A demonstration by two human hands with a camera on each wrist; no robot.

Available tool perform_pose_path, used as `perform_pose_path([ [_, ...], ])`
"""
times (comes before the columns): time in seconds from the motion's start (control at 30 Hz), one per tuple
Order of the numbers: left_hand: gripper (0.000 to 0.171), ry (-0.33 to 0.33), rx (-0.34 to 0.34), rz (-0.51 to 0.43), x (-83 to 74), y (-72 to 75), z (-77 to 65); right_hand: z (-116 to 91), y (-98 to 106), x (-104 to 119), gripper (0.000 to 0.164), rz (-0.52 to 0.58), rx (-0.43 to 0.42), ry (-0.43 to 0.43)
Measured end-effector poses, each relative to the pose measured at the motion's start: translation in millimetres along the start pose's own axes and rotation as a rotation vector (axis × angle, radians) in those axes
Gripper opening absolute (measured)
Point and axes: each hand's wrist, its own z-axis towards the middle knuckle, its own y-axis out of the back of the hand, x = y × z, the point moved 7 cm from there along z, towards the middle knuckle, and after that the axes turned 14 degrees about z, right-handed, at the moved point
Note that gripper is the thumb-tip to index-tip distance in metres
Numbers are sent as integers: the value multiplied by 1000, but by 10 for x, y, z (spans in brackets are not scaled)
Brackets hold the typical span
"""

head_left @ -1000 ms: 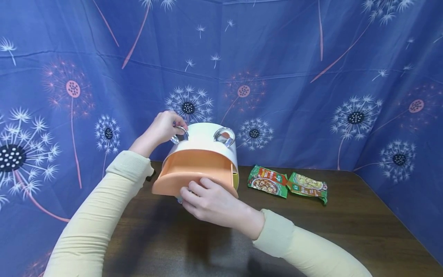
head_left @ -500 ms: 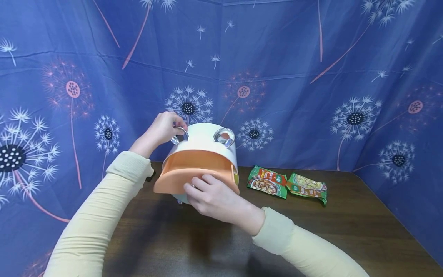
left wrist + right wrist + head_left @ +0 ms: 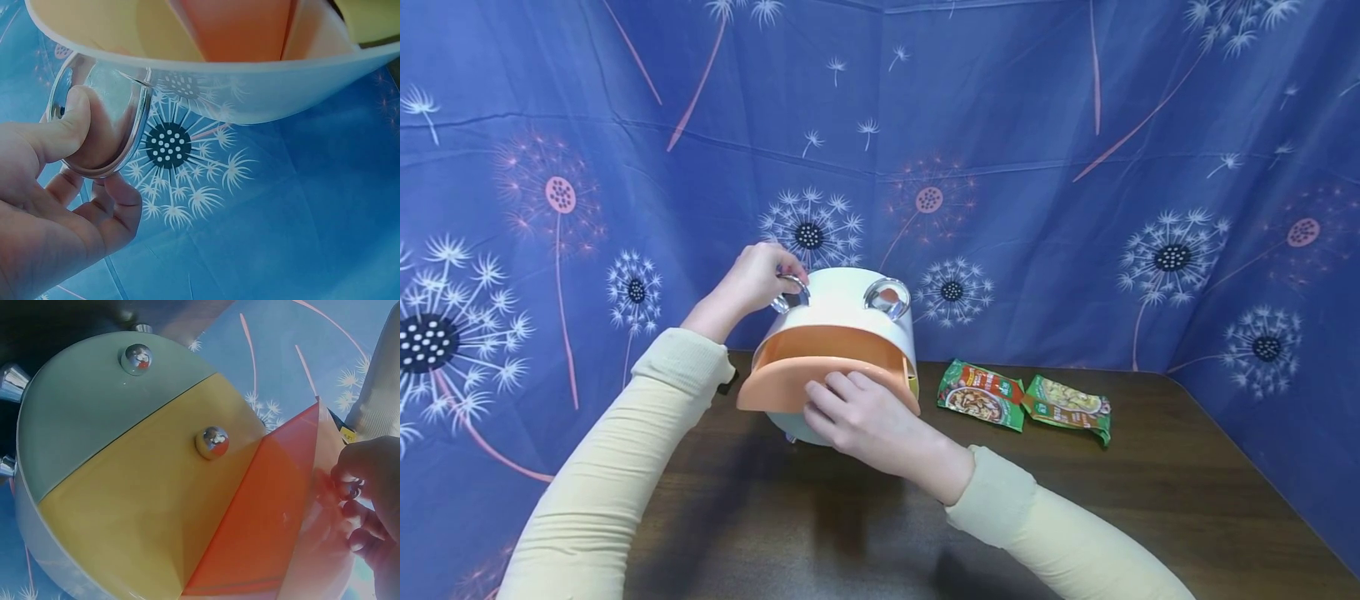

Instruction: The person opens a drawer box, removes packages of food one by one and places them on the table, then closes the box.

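Note:
A rounded white drawer box (image 3: 838, 292) with chrome ring-shaped ears stands on the table. Its top orange drawer (image 3: 805, 382) is partly pulled out, and nothing shows inside it. Below, the right wrist view shows a yellow drawer front (image 3: 156, 487) and a green one (image 3: 87, 406), both flush, each with a chrome ball knob. My left hand (image 3: 756, 279) grips the left chrome ear (image 3: 103, 119), thumb on its face and fingers behind. My right hand (image 3: 868, 425) pinches the small knob (image 3: 354, 489) of the orange drawer, fingertips near its front.
Two green food packets, one red-green (image 3: 981, 396) and one yellow-green (image 3: 1067, 406), lie on the brown table (image 3: 1000, 500) right of the box. A small black object (image 3: 727, 383) sits by the left cuff. Blue dandelion-print cloth (image 3: 1037, 167) hangs close behind.
The orange drawer has slid a little way inward, its front rising slightly in the head view. My right hand has moved with it, while my left hand keeps its place on the ear.

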Motion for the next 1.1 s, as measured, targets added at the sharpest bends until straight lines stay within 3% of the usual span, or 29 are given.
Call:
perform_pose_path([
  [0.27, 10, -5, -2, -3, -6, 22, -10, 0, -26, -51, 16, 31, 10, -49],
  [0.7, 10, 1, 1, 3, 3, 9, -14, 15, -98, -134, 17, -5, -5, -56],
  [1.1, 10, 1, 0, -2, 3, -2, -11, 17, -214, -253, 16, 50, 27, -129],
])
